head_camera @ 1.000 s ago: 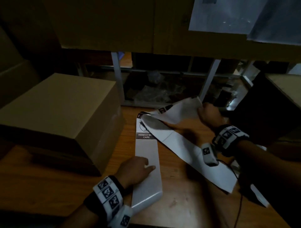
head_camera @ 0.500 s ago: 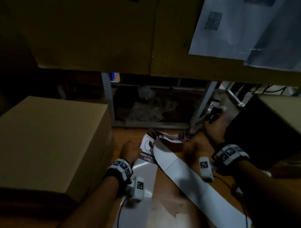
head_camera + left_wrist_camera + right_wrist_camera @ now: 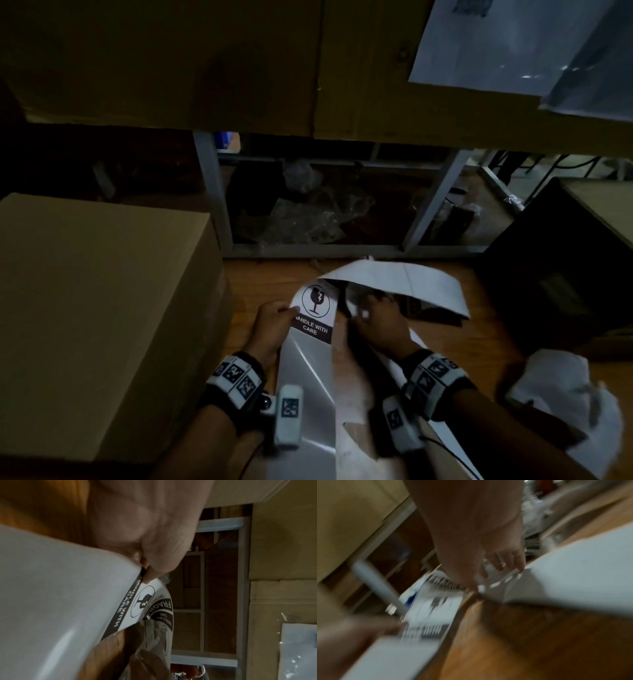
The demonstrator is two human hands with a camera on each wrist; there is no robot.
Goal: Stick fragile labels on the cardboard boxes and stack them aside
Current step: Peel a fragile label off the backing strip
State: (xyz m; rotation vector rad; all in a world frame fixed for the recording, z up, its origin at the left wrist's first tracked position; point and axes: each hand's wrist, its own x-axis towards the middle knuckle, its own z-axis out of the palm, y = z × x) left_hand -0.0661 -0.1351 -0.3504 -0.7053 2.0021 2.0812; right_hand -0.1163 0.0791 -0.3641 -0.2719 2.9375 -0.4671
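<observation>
A long white label strip (image 3: pixel 308 387) lies on the wooden table (image 3: pixel 274 274) and arches over at its far end. One fragile label (image 3: pixel 317 308) with a broken-glass mark and "HANDLE WITH CARE" sits on it. My left hand (image 3: pixel 289 313) pinches the strip's left edge beside that label; the left wrist view shows thumb and finger closed on the edge (image 3: pixel 145 573) of the label (image 3: pixel 144 604). My right hand (image 3: pixel 368 317) is under the arched part, fingers curled on the strip (image 3: pixel 573 568); that view is blurred. A plain cardboard box (image 3: pixel 96 308) stands to the left.
A dark box (image 3: pixel 555 274) stands at the right. Crumpled white backing paper (image 3: pixel 565 397) lies at the near right. A metal frame (image 3: pixel 212 192) with plastic wrap behind it closes the table's far side, under a wooden panel (image 3: pixel 171 61).
My left hand went from lying flat on the strip to pinching its edge at the label. My right hand came back from the far right and is under the looped strip.
</observation>
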